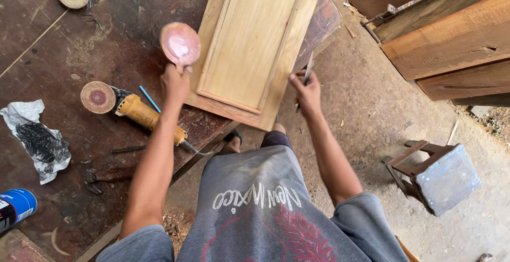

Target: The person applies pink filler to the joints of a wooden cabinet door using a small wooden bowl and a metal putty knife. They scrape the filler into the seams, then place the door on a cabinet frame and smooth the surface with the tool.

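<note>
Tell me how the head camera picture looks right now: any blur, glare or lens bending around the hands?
Head view: even daylight, soft shadows, no harsh glare; the pink disc in the left hand and the thin blade in the right hand look slightly soft; the wooden panel door is sharp; wide-angle bending stretches the edges, as at the stool.

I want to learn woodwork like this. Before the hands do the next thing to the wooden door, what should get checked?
1. Left hand grips the pink-coated round lid: ok.
2. Right hand grips the thin metal blade: ok.
3. Wooden panel door fully supported: not ok, its near corner juts past the workbench edge.
4. Yellow angle grinder lies away from both hands: ok.
5. Grinder unplugged: cannot tell.
6. Enough paste on the lid: cannot tell.
</note>
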